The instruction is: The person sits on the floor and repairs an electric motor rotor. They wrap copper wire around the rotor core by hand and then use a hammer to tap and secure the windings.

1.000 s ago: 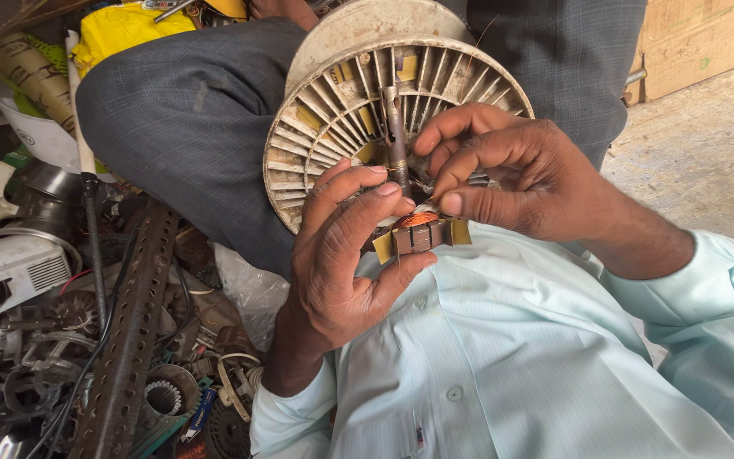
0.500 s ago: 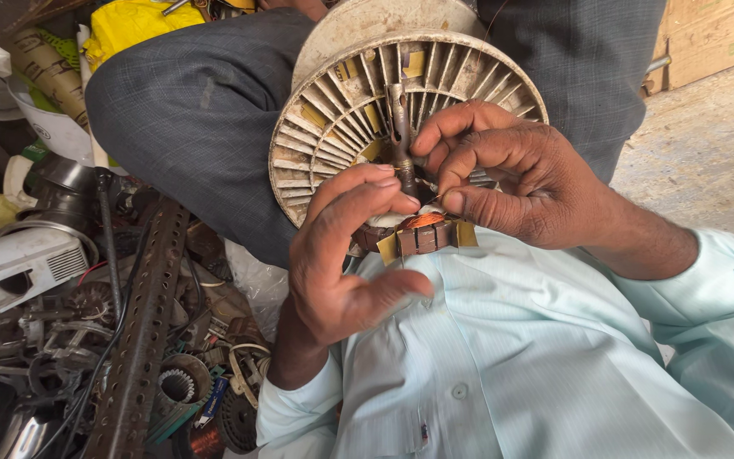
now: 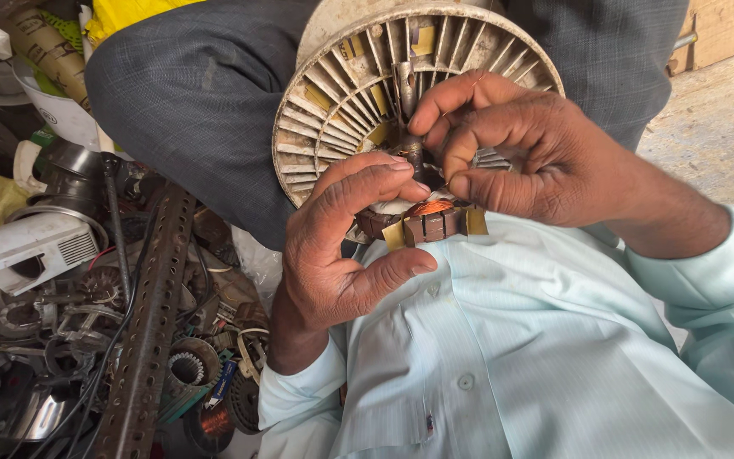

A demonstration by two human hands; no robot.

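Both hands (image 3: 435, 195) pinch motor stator (image 3: 341, 102) hub, scrap pile (image 3: 104, 323) crowding left

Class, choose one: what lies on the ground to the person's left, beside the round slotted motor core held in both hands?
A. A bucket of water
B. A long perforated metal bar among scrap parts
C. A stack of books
B: a long perforated metal bar lies among scrap parts, left of the motor core that the left hand and right hand hold.

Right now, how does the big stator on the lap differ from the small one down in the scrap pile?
The big stator is pale, held on edge between both hands, with yellowish paper in its slots. The small stator is dark, lies flat among the scrap, untouched, its slots bare. Both are round, slotted metal rings.
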